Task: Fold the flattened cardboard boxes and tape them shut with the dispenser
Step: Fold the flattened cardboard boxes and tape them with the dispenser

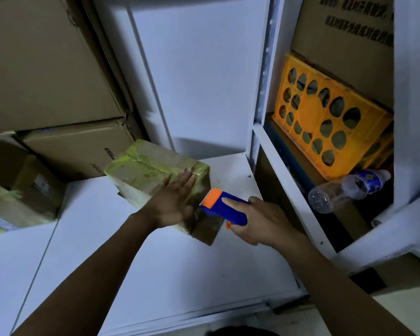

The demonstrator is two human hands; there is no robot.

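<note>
Near the far right corner of the white worktop (pixel 136 258) sits a small brown cardboard box (pixel 153 170) banded with yellowish tape. The left hand (pixel 172 202) presses flat on it, fingers spread; the right hand (pixel 257 221) grips a blue-and-orange tape dispenser (pixel 224 206) against its right side.

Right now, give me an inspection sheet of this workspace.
Surface: white table, scuffed, bare in front.
Job's things: small cardboard box wrapped in yellowish tape; blue and orange tape dispenser against its near right end.
Clutter: more taped boxes at left edge.
Grippers: left hand flat on the box; right hand grips the dispenser.
Cables: nothing seen.
Surroundings: stacked cartons behind; shelf with orange crate and lying plastic bottle at right.
</note>
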